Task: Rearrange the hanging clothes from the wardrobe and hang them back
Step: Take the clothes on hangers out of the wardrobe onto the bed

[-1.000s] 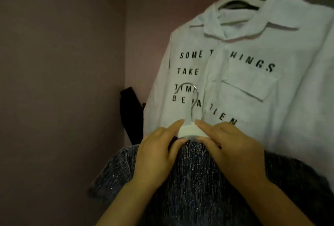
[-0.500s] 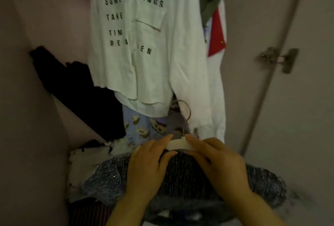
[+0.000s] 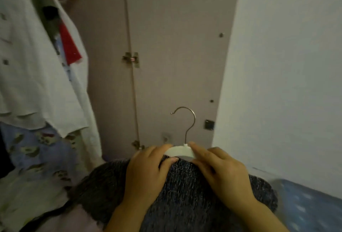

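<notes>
A dark grey sparkly knit top (image 3: 185, 191) hangs on a white hanger (image 3: 180, 151) with a metal hook (image 3: 187, 122) pointing up. My left hand (image 3: 146, 174) grips the hanger's left shoulder through the knit, thumb under the white neck. On the other side my right hand (image 3: 222, 172) holds the right shoulder, with its fingertips on the white neck. A white shirt (image 3: 31, 68) hangs in the wardrobe at the left, partly out of frame.
The open wardrobe door (image 3: 166, 55) with metal hinges (image 3: 131, 59) stands straight ahead. A pale wall (image 3: 286, 74) fills the right. Blue patterned fabric (image 3: 35, 150) and a red and white garment (image 3: 70, 46) hang at the left. A blue bed cover (image 3: 311, 204) lies at lower right.
The view has swung right, from inside the wardrobe to its door and the wall. Both hands keep the same hold on the hanger with the knit top, now away from the hanging shirt.
</notes>
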`<state>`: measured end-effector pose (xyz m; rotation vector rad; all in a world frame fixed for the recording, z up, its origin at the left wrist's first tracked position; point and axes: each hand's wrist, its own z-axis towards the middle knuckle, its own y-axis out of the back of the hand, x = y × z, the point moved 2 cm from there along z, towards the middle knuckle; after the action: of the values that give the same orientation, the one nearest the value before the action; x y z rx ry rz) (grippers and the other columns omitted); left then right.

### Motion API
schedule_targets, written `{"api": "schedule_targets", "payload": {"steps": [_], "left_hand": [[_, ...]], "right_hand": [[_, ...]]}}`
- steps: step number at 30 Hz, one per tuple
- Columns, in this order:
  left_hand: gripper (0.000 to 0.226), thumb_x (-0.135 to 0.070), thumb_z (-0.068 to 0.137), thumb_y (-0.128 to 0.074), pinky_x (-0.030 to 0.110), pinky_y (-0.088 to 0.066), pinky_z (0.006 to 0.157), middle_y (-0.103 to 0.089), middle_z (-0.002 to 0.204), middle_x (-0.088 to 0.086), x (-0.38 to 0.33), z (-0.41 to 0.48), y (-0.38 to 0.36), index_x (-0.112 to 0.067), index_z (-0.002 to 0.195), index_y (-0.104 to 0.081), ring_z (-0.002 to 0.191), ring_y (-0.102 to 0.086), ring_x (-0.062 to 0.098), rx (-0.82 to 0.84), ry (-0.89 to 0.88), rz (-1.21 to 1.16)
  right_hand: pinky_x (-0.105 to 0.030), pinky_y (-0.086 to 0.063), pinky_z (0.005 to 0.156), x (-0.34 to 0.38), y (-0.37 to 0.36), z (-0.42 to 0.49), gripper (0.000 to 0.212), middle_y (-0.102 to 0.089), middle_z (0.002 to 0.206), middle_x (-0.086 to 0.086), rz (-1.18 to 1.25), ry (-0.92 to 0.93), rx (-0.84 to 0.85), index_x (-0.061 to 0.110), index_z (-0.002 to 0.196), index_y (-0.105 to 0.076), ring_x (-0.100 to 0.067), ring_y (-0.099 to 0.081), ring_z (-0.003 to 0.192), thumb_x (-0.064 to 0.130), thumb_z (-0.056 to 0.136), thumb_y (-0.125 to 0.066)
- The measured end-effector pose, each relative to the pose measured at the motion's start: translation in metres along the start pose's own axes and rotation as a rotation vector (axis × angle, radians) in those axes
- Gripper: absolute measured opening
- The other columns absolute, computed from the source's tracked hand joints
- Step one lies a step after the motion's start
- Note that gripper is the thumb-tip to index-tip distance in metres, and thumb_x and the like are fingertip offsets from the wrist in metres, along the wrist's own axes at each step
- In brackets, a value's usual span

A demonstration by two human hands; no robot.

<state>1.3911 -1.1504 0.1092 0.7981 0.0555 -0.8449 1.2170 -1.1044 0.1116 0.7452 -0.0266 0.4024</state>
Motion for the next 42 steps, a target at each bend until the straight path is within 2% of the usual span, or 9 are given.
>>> {"api": "schedule_targets", "payload": {"steps": [4,10,16,20,24,27,31,37,42], "left_hand": [[0.025,-0.036,0.08,-0.067,0.027,-0.04,0.06,-0.066,0.077,-0.007,-0.099,-0.025,-0.019,-0.018,0.097,-0.07,0.063,-0.06,0.016,0.057,-0.13,-0.106],[0.026,-0.036,0.077,-0.067,0.029,-0.043,0.062,-0.067,0.079,-0.006,-0.25,-0.076,-0.037,-0.016,0.093,-0.07,0.066,-0.062,0.018,0.174,-0.335,-0.313],[0.026,-0.037,0.079,-0.065,0.033,-0.048,0.06,-0.067,0.077,-0.003,-0.397,-0.133,-0.039,-0.014,0.09,-0.069,0.065,-0.062,0.021,0.242,-0.551,-0.616],[0.027,-0.036,0.076,-0.063,0.035,-0.048,0.059,-0.068,0.078,0.0,-0.474,-0.182,-0.03,-0.013,0.088,-0.07,0.067,-0.063,0.024,0.319,-0.687,-0.806],[0.024,-0.033,0.076,-0.068,0.039,-0.05,0.061,-0.068,0.078,0.001,-0.541,-0.245,-0.011,-0.011,0.086,-0.069,0.068,-0.064,0.025,0.393,-0.781,-1.002],[0.021,-0.024,0.072,-0.079,0.035,-0.047,0.058,-0.067,0.075,0.0,-0.587,-0.297,0.013,-0.011,0.085,-0.069,0.065,-0.063,0.024,0.47,-0.832,-1.1],[0.021,-0.029,0.072,-0.071,0.037,-0.05,0.06,-0.067,0.074,-0.001,-0.648,-0.358,0.044,-0.012,0.085,-0.069,0.065,-0.063,0.022,0.559,-0.885,-1.218],[0.025,-0.034,0.075,-0.064,0.041,-0.052,0.063,-0.067,0.075,-0.002,-0.743,-0.438,0.068,-0.013,0.088,-0.07,0.069,-0.063,0.022,0.649,-0.937,-1.247],[0.018,-0.024,0.075,-0.077,0.038,-0.049,0.063,-0.067,0.076,-0.004,-0.816,-0.485,0.072,-0.015,0.089,-0.07,0.069,-0.062,0.02,0.684,-0.981,-1.226]], "right_hand": [[-0.027,-0.045,0.034,-0.025,0.093,-0.084,0.041,-0.063,0.077,0.007,-0.144,-0.139,-0.03,0.035,0.128,-0.048,-0.011,-0.055,0.049,0.041,0.088,-0.043],[-0.012,-0.023,0.035,-0.027,0.23,-0.207,0.05,-0.059,0.068,0.007,-0.41,-0.414,-0.054,0.034,0.128,-0.047,-0.009,-0.046,0.043,0.03,0.08,-0.063],[-0.027,-0.043,0.031,0.008,0.366,-0.317,0.038,-0.064,0.07,0.003,-0.71,-0.662,-0.184,0.022,0.117,-0.066,-0.014,-0.052,0.043,0.028,0.079,-0.068],[-0.018,-0.037,0.038,0.056,0.427,-0.382,0.036,-0.06,0.066,0.007,-0.898,-0.845,-0.226,0.022,0.113,-0.068,-0.009,-0.049,0.045,0.03,0.078,-0.065],[-0.026,-0.043,0.037,0.111,0.473,-0.449,0.036,-0.06,0.067,0.004,-1.008,-1.006,-0.259,0.023,0.116,-0.066,-0.015,-0.053,0.048,0.029,0.081,-0.065],[-0.025,-0.039,0.037,0.154,0.507,-0.497,0.038,-0.06,0.069,0.005,-1.083,-1.121,-0.283,0.023,0.119,-0.064,-0.013,-0.052,0.05,0.029,0.081,-0.066],[-0.02,-0.032,0.042,0.2,0.552,-0.557,0.04,-0.06,0.07,0.005,-1.169,-1.208,-0.314,0.02,0.12,-0.064,-0.013,-0.052,0.051,0.029,0.081,-0.062],[-0.027,-0.042,0.045,0.229,0.622,-0.649,0.04,-0.064,0.077,0.001,-1.18,-1.251,-0.347,0.017,0.122,-0.063,-0.02,-0.057,0.059,0.023,0.083,-0.068],[-0.033,-0.043,0.049,0.23,0.681,-0.713,0.05,-0.064,0.079,0.0,-1.159,-1.3,-0.3,0.016,0.124,-0.062,-0.025,-0.057,0.061,0.016,0.077,-0.077]]}}
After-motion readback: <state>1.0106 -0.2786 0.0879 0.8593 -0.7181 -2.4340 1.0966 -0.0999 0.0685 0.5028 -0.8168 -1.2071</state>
